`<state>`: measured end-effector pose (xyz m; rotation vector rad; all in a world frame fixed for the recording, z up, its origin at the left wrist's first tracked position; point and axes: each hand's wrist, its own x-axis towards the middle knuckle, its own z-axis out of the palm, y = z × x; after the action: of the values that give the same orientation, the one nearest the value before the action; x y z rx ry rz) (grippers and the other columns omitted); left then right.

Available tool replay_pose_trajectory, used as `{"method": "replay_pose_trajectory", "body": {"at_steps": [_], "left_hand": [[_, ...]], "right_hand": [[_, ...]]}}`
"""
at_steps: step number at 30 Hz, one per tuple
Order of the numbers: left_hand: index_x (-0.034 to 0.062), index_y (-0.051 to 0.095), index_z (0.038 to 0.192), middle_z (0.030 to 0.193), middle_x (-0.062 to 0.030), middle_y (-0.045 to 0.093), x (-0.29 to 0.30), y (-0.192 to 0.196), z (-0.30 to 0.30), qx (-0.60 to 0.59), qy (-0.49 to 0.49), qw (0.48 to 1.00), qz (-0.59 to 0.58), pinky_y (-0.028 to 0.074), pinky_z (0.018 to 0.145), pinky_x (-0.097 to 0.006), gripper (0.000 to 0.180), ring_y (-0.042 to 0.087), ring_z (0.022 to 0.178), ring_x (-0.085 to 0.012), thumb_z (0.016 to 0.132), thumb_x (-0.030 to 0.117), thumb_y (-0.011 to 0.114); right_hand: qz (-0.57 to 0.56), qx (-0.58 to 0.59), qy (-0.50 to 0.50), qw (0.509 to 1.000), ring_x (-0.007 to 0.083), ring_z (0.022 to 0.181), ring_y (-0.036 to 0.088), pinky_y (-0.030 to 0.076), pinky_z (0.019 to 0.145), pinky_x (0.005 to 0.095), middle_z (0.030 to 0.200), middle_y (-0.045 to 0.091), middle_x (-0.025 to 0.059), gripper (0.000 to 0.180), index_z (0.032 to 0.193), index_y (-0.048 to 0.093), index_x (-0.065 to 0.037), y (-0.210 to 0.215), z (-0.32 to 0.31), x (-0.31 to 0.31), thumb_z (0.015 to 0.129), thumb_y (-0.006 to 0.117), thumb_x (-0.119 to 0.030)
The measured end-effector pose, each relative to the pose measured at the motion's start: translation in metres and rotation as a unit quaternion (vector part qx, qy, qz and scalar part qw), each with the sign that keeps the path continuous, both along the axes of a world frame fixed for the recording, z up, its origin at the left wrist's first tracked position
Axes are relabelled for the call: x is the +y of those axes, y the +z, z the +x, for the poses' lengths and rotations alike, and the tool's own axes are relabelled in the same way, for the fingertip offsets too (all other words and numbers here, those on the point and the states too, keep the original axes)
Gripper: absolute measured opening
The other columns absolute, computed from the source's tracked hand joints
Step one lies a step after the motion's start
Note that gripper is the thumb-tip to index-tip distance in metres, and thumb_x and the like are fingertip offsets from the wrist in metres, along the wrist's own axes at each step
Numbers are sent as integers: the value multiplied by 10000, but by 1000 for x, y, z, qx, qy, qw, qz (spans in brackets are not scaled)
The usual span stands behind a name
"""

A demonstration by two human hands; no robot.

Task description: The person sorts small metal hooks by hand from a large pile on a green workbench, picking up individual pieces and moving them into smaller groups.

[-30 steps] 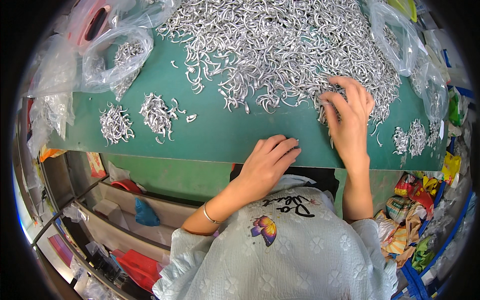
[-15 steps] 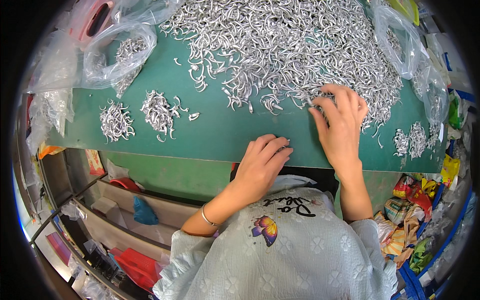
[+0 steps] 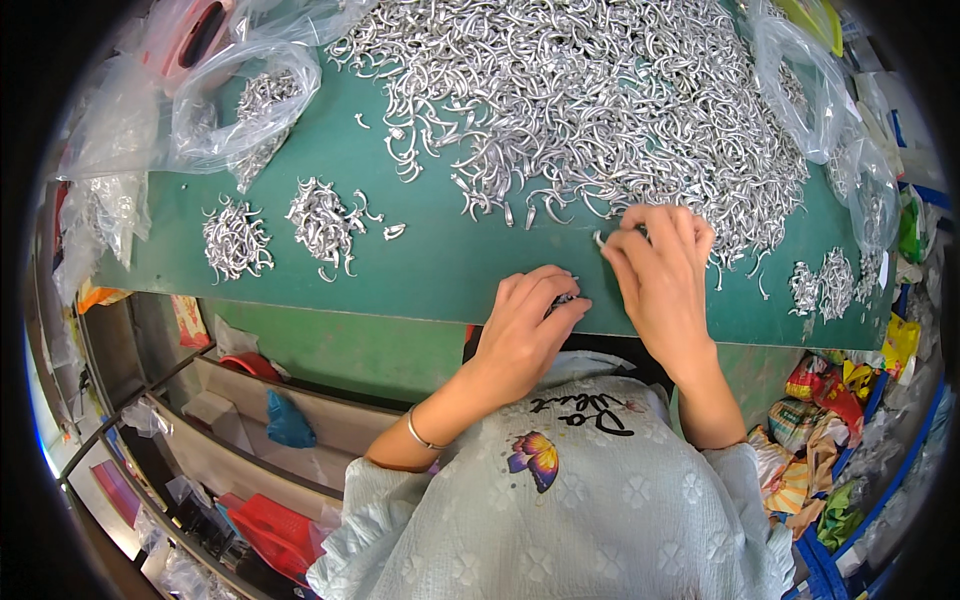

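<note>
A wide heap of small curved silver metal pieces (image 3: 600,90) covers the far part of the green table (image 3: 430,270). By the table's near edge, my left hand (image 3: 522,325) is closed, fingers curled round several of these pieces (image 3: 563,301) that show between thumb and fingers. My right hand (image 3: 662,275) is at the heap's near edge, thumb and fingers pinched on one curved metal piece (image 3: 600,240) that pokes out to the left. What else lies under its curled fingers is hidden.
Two small piles, a left one (image 3: 237,238) and a right one (image 3: 325,225), lie on the table's left. Other little piles (image 3: 835,283) sit at the right edge. Clear plastic bags (image 3: 215,110) with pieces stand at both sides. Below left is a shelf with a red basket (image 3: 275,535).
My right hand has drawn back from the heap, nearer to me and slightly left, with a metal piece in its fingertips. My left hand stays near the table edge, its thumb shifted slightly.
</note>
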<state>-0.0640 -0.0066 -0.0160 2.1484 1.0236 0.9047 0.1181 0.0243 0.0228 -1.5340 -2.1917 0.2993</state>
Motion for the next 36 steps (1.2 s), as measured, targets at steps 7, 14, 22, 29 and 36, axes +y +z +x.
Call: {"method": "replay_pose_trajectory", "body": {"at_steps": [7, 14, 22, 29, 36], "left_hand": [[46, 630, 1138, 1146, -110, 573, -6, -2, 4, -64, 50, 995, -63, 427, 878, -440, 415, 564, 1073, -318, 737, 7, 731], [30, 649, 1102, 1169, -106, 590, 2, 1, 3, 41, -7, 999, 6, 442, 875, -413, 350, 550, 1078, -313, 760, 26, 720], [29, 669, 1059, 1110, -101, 611, 1, 0, 4, 2, 12, 1000, 5, 438, 854, -389, 329, 566, 1043, -299, 738, 18, 738], [61, 657, 1067, 1001, -65, 577, 16, 5, -7, 49, 228, 971, 49, 376, 766, -374, 339, 535, 921, -261, 746, 50, 766], [63, 685, 974, 882, -58, 536, 37, 1, -1, 81, 254, 963, 26, 358, 777, -358, 237, 497, 835, -235, 754, 34, 768]], "right_hand": [[-142, 96, 97, 980, 219, 945, 516, 348, 836, 365, 966, 569, 37, 71, 862, 673, -54, 6, 14, 2, 795, 685, -73], [25, 20, 28, 999, 226, 913, 505, 348, 820, 389, 920, 540, 29, 122, 854, 622, -85, -18, -21, 33, 786, 716, -123], [78, 9, -59, 995, 233, 899, 508, 333, 819, 403, 942, 555, 31, 129, 870, 631, -98, -11, -1, 23, 777, 720, -106], [63, 9, 14, 998, 237, 928, 495, 335, 825, 403, 947, 539, 33, 157, 841, 612, -85, -22, -23, 34, 754, 736, -126], [-64, 8, 114, 991, 232, 928, 490, 336, 834, 385, 946, 529, 42, 96, 811, 628, -72, -1, -8, 11, 762, 707, -98]]}}
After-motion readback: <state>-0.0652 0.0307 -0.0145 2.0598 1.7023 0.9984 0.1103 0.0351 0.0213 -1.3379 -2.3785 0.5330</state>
